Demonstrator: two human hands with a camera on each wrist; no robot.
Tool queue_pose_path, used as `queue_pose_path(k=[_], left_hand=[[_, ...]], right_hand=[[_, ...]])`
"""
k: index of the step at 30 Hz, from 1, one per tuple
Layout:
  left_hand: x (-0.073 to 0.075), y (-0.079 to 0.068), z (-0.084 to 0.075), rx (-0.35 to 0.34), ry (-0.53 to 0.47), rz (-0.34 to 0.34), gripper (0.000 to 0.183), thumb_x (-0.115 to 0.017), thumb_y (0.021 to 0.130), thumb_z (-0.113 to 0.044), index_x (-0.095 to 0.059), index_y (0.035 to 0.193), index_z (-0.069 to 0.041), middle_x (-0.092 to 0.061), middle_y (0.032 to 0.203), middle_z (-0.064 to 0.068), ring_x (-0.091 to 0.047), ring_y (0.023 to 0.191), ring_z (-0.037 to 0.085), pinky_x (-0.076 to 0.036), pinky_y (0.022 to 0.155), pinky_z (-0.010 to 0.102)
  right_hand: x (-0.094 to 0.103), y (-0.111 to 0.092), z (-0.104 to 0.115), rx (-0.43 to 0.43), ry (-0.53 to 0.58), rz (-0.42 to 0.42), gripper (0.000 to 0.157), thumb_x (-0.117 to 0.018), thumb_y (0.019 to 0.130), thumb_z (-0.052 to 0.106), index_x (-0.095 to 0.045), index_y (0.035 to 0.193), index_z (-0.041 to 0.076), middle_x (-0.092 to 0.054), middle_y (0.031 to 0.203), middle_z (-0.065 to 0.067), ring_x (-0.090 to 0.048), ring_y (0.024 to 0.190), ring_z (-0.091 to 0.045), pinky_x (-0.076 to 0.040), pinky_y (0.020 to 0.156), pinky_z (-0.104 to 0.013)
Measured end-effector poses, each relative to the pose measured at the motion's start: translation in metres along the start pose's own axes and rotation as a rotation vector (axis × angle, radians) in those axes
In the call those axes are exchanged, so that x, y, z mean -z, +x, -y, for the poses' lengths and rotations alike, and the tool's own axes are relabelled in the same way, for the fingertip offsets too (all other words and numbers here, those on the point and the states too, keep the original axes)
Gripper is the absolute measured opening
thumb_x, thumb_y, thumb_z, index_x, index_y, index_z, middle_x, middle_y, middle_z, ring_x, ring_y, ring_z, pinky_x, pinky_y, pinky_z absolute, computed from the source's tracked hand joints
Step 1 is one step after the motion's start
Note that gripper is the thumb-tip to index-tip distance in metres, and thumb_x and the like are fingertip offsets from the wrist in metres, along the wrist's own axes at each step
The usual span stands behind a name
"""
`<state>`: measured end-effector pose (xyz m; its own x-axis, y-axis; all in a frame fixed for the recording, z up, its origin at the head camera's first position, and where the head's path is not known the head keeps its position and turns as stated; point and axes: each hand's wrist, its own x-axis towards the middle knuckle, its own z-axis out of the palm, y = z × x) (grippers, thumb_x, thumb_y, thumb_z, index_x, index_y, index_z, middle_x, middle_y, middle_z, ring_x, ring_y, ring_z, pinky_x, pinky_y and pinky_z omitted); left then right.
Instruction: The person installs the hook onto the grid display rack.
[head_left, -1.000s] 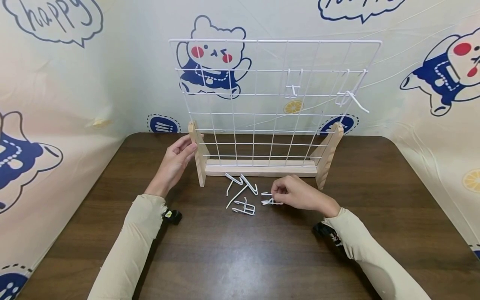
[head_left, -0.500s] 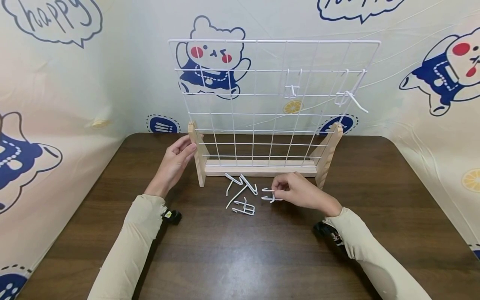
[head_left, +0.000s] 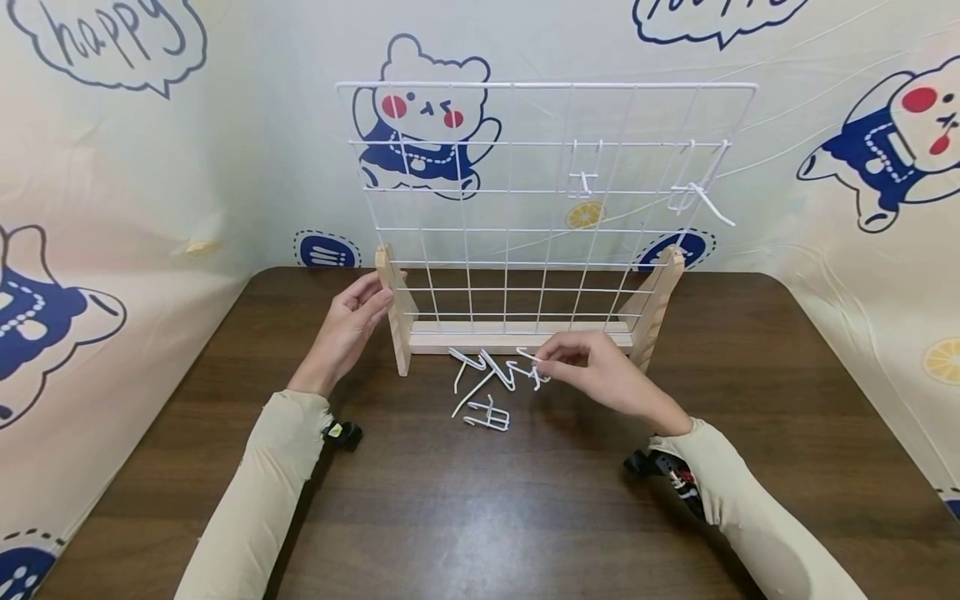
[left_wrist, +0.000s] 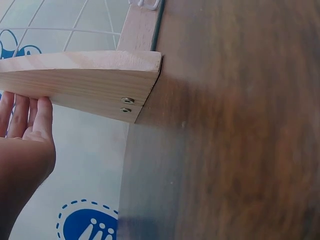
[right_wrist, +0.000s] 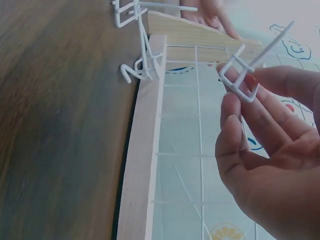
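A white wire grid rack (head_left: 547, 85) with wooden legs stands on the brown table. At its left leg (head_left: 393, 325), my left hand (head_left: 345, 329) grips the wood, thumb in front and fingers reaching behind; the left wrist view shows those fingers against the leg's outer face. My right hand (head_left: 600, 371) pinches a white wire hook (right_wrist: 272, 44) between thumb and fingers, raised in front of the rack's wooden base bar (head_left: 457, 340). Three loose white hooks (head_left: 498, 371) lie on the table between the hands. Two more hooks (head_left: 583, 182) hang on the upper right of the grid.
The right wooden leg (head_left: 658, 304) stands just beyond my right hand. Behind the table (head_left: 480, 517) hangs a pale backdrop (head_left: 285, 150) printed with cartoon bears. Two screw heads (left_wrist: 127, 100) show on the left leg near the table.
My right hand has lifted the hook and moved it slightly left and toward the rack, tilting it. My left hand stays on the leg.
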<state>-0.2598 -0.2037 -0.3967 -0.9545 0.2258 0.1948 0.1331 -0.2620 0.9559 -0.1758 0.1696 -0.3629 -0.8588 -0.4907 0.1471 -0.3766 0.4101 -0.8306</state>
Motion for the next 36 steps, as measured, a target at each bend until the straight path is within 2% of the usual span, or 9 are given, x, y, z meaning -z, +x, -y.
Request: queue_pose_path(k=[6,10,19,27,36], left_hand=[[0.0,0.0,0.0,0.002,-0.002,0.0,0.045,-0.059,0.101,-0.013,-0.047,0.145,-0.006,-0.04,0.152,0.024,-0.045,0.136,0.023,-0.038,0.113,0.03],[0.001,0.0,0.001,0.003,-0.006,0.001,0.046,-0.058,0.101,-0.013,-0.047,0.145,-0.006,-0.04,0.152,0.023,-0.044,0.136,0.023,-0.037,0.114,0.03],[0.0,0.0,0.0,0.0,-0.002,0.004,0.044,-0.057,0.102,-0.011,-0.047,0.145,-0.006,-0.041,0.152,0.023,-0.046,0.135,0.023,-0.039,0.112,0.03],[0.001,0.001,0.0,0.001,-0.008,0.008,0.046,-0.057,0.102,-0.012,-0.047,0.146,-0.006,-0.039,0.153,0.024,-0.044,0.137,0.024,-0.037,0.114,0.032],[0.001,0.0,0.001,0.013,-0.009,0.006,0.047,-0.058,0.102,-0.014,-0.046,0.147,-0.008,-0.041,0.152,0.02,-0.042,0.138,0.024,-0.036,0.114,0.031]], right_hand=[[0.003,-0.002,0.004,0.003,0.06,-0.031,0.007,-0.069,0.095,0.011,-0.074,0.098,0.009,-0.073,0.09,-0.013,-0.066,0.081,-0.03,-0.054,0.069,-0.026],[0.003,-0.003,0.008,0.022,0.105,-0.026,0.007,-0.068,0.094,0.009,-0.073,0.099,0.008,-0.073,0.091,-0.016,-0.066,0.079,-0.03,-0.057,0.068,-0.03],[0.001,-0.006,0.02,0.051,0.212,-0.022,0.007,-0.068,0.094,0.006,-0.071,0.1,0.008,-0.071,0.094,-0.014,-0.066,0.084,-0.034,-0.061,0.073,-0.04],[-0.002,-0.007,0.026,0.05,0.205,-0.082,0.011,-0.07,0.093,0.008,-0.072,0.103,0.006,-0.071,0.095,-0.007,-0.067,0.086,-0.02,-0.058,0.076,-0.029],[0.0,-0.006,0.03,0.064,0.242,-0.169,0.014,-0.071,0.091,0.003,-0.072,0.104,0.0,-0.072,0.098,-0.009,-0.069,0.087,-0.028,-0.059,0.077,-0.027]])
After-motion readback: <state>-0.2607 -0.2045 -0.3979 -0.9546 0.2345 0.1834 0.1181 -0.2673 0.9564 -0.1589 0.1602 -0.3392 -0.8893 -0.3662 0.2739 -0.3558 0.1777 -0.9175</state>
